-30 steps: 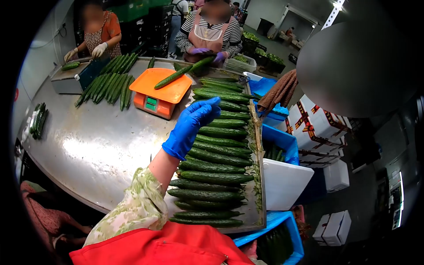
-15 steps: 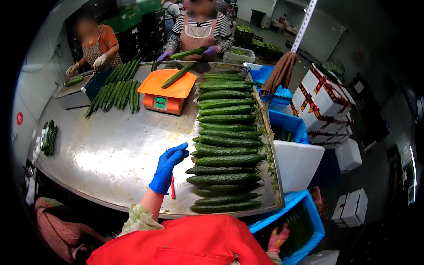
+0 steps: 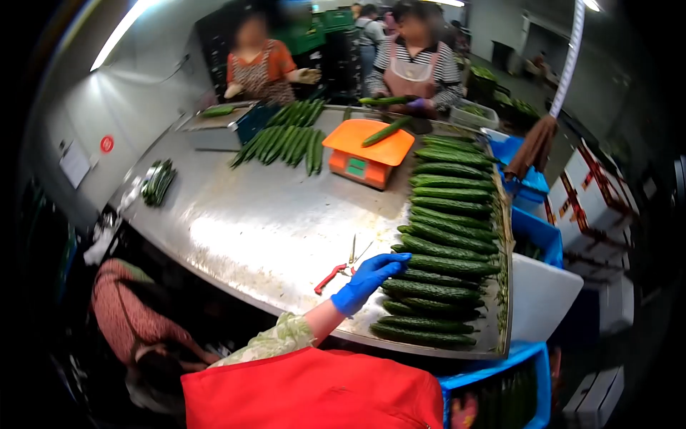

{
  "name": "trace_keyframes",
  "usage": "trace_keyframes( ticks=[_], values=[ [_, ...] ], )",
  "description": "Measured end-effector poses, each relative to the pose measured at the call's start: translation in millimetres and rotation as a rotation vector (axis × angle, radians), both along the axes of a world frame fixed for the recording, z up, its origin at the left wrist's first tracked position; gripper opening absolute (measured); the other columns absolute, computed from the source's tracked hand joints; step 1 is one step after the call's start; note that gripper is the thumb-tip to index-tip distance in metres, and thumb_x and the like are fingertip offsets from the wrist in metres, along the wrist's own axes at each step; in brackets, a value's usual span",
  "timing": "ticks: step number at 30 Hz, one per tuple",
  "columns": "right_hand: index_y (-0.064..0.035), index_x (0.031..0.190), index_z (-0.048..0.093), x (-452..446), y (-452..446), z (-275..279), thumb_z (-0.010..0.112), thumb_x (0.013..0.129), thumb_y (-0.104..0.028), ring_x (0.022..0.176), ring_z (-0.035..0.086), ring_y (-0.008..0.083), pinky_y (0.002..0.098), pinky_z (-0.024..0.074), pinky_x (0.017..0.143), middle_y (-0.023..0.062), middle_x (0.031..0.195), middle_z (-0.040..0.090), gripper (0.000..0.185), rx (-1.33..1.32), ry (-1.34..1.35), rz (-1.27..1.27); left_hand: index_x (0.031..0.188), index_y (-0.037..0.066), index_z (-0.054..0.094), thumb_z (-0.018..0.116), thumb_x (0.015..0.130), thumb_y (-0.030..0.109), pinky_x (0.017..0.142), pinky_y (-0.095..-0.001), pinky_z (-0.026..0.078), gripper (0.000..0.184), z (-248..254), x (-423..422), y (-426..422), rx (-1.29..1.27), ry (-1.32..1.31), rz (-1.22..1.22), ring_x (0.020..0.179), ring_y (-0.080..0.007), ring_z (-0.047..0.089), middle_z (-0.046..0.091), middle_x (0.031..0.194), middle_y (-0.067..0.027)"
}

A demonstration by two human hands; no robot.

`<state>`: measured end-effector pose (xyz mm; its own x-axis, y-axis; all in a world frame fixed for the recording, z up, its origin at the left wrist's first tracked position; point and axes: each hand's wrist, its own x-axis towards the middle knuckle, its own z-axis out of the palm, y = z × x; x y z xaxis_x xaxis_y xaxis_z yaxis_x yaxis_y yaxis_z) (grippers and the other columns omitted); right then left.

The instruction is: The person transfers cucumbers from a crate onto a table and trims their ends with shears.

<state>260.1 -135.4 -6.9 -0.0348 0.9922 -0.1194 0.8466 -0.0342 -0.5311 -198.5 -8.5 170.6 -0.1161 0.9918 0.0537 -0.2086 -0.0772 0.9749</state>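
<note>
My left hand [image 3: 368, 282], in a blue glove, reaches across to the near part of a long row of cucumbers [image 3: 450, 194]. Its fingers are stretched out, with the fingertips at the left end of one cucumber. Red-handled scissors [image 3: 334, 277] lie on the metal table [image 3: 250, 214], just left of this hand. Low in the view, my right hand [image 3: 464, 412], in a pink patterned glove, is down in a blue-lined crate [image 3: 547, 386] beside cucumbers. Its fingers are mostly hidden.
An orange scale [image 3: 368, 150] bearing a cucumber [image 3: 386, 131] stands beyond the scissors. More cucumbers [image 3: 282, 143] lie to its left, and a bundle [image 3: 158, 182] sits far left. Two co-workers stand across the table. White boxes [image 3: 597, 186] are stacked right.
My left hand has moved right, from above the table to the cucumber row, uncovering the scissors. The head view has shifted. The striped-sleeved co-worker still holds a cucumber.
</note>
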Motion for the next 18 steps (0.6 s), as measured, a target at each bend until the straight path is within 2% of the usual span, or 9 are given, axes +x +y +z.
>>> trace_keyframes(
  ticks=[2, 5, 8, 12, 15, 18],
  values=[
    [0.0005, 0.126, 0.056, 24, -11, -67, 0.067, 0.084, -0.023, 0.097, 0.06, 0.0334, 0.0421, 0.046, 0.091, 0.0177, 0.105, 0.065, 0.049, -0.014, 0.048, 0.114, 0.128, 0.002, 0.056, 0.053, 0.096, 0.017, 0.1, -0.0302, 0.042, 0.036, 0, 9, -1, -0.004, -0.023, -0.01, 0.11, -0.016, 0.057, 0.062, 0.119, -0.007],
    [-0.0013, 0.132, 0.049, 16, 12, -24, 0.062, 0.085, -0.037, 0.125, 0.046, 0.0392, 0.0412, 0.0371, 0.104, 0.0268, 0.132, 0.05, 0.06, -0.484, 0.125, 0.049, 0.13, 0.002, 0.054, 0.052, 0.097, 0.017, 0.101, -0.0302, 0.041, 0.036, -12, 16, -7, 0.005, -0.033, -0.062, 0.113, -0.0163, 0.056, 0.058, 0.127, -0.0081],
    [0.001, 0.132, 0.048, 27, 29, -31, 0.058, 0.088, -0.044, 0.126, 0.046, 0.0378, 0.0402, 0.038, 0.103, 0.0259, 0.132, 0.051, 0.065, -0.627, 0.079, 0.144, 0.13, 0.001, 0.054, 0.052, 0.097, 0.018, 0.102, -0.0309, 0.041, 0.037, -19, 22, -13, -0.008, -0.026, -0.086, 0.115, -0.0168, 0.055, 0.056, 0.131, -0.0084],
    [0.0017, 0.134, 0.046, 47, 52, -73, 0.057, 0.085, -0.053, 0.13, 0.043, 0.0375, 0.0404, 0.0355, 0.106, 0.0256, 0.135, 0.048, 0.074, -0.614, -0.018, 0.392, 0.128, 0.001, 0.055, 0.053, 0.097, 0.021, 0.104, -0.0323, 0.04, 0.037, -28, 29, -29, -0.03, -0.041, -0.055, 0.117, -0.0173, 0.054, 0.055, 0.132, -0.008],
    [0.0033, 0.133, 0.047, 33, 63, -43, 0.059, 0.084, -0.053, 0.129, 0.044, 0.0371, 0.0405, 0.0361, 0.105, 0.0253, 0.134, 0.049, 0.075, -0.727, -0.004, 0.396, 0.127, 0.001, 0.055, 0.053, 0.097, 0.02, 0.103, -0.0328, 0.04, 0.036, -38, 34, -35, -0.004, -0.041, -0.047, 0.116, -0.0182, 0.055, 0.056, 0.132, -0.0087],
    [0.0033, 0.13, 0.049, 43, 64, -62, 0.061, 0.083, -0.053, 0.127, 0.046, 0.0353, 0.0409, 0.0376, 0.103, 0.0242, 0.132, 0.052, 0.074, -0.723, 0.047, 0.413, 0.127, 0.001, 0.055, 0.053, 0.097, 0.019, 0.103, -0.0329, 0.04, 0.036, -35, 41, -40, -0.004, -0.034, -0.042, 0.116, -0.0183, 0.055, 0.056, 0.131, -0.0091]
  ],
)
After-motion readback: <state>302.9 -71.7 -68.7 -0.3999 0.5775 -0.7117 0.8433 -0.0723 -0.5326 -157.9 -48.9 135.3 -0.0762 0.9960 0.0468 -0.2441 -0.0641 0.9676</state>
